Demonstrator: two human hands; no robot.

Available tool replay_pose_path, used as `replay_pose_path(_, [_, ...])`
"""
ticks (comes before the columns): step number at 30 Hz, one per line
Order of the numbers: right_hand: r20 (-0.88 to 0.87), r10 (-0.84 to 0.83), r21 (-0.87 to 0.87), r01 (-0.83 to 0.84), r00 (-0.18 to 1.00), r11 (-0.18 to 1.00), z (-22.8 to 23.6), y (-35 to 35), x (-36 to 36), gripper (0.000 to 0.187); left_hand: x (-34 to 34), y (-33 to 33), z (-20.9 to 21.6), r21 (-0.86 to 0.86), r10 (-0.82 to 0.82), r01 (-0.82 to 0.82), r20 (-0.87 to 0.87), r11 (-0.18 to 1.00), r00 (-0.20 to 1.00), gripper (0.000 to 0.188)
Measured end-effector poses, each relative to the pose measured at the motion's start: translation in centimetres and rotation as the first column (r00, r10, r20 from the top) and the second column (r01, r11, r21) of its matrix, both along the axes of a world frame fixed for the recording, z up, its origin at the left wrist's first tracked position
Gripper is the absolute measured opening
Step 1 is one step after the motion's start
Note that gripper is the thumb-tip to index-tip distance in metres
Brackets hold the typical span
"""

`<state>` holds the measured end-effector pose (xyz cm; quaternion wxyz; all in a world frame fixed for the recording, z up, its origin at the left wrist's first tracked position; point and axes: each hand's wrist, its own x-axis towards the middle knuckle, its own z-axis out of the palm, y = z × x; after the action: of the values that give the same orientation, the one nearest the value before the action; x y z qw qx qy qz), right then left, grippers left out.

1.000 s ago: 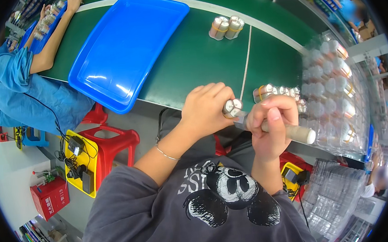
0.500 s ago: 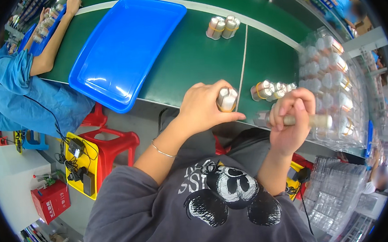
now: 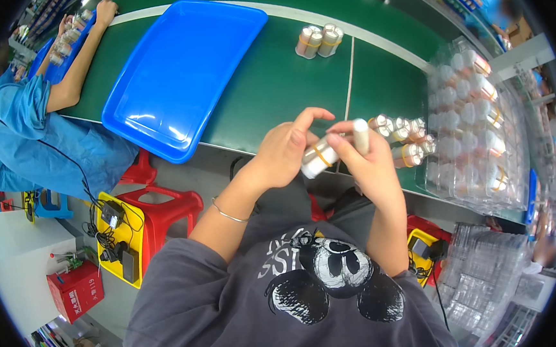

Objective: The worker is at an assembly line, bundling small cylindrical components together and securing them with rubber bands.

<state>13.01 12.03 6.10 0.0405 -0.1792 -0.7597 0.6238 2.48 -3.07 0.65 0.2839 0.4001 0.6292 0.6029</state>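
In front of my chest, my left hand (image 3: pixel 281 152) is closed round a bundle of tubes (image 3: pixel 319 158) with white ends and a yellow rubber band. The bundle lies tilted, its lower end pointing toward me. My right hand (image 3: pixel 378 170) grips a single pale, stick-like cylinder (image 3: pixel 361 137) that stands up between its fingers. Its thumb and forefinger reach the bundle's upper end, partly hiding it. Just beyond that hand, more banded tube bundles (image 3: pixel 412 155) rest on the green table (image 3: pixel 272 90).
A large blue tray (image 3: pixel 177 71) lies at left on the table. Two banded bundles (image 3: pixel 319 41) stand farther back. Clear plastic trays of tubes (image 3: pixel 474 121) are stacked at right. A co-worker in blue (image 3: pixel 56 137) sits at far left, near a red stool (image 3: pixel 171 210).
My right hand has moved left to meet the bundle, turning the pale cylinder from level to upright. The bundle has tipped over in my left hand. A bundle behind my right hand is now uncovered.
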Motion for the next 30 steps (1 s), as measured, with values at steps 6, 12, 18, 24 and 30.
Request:
replay_pose_path(6, [-0.008,-0.088,0.080,0.088,0.996,0.993,0.7,2.2,3.7,0.027,-1.9,1.3,0.8,0.117,0.418,-0.413,-0.021,0.903,0.908,0.058])
replay_pose_path(12, [-0.303,0.054,0.481,0.103,0.952,0.871,0.5,3.0,3.5,0.037,-8.7,5.5,1.8,0.117,0.534,-0.596,-0.602,0.795,0.594,0.075])
replay_pose_path(18, [-0.241,0.000,0.673,0.167,0.971,0.720,0.3,1.6,1.2,0.044,-11.8,8.3,0.2,0.092,0.482,-0.502,-0.469,0.860,0.740,0.045])
replay_pose_path(24, [-0.319,-0.073,0.618,0.266,0.945,0.740,-0.1,1.4,0.4,0.052,-5.4,3.9,2.7,0.000,0.315,-0.325,-0.243,0.946,0.917,0.045])
replay_pose_path(30, [-0.577,-0.291,-0.283,0.147,0.764,0.948,0.8,1.0,1.3,0.024,0.4,1.4,1.6,0.030,0.222,-0.226,-0.360,0.974,0.906,0.045])
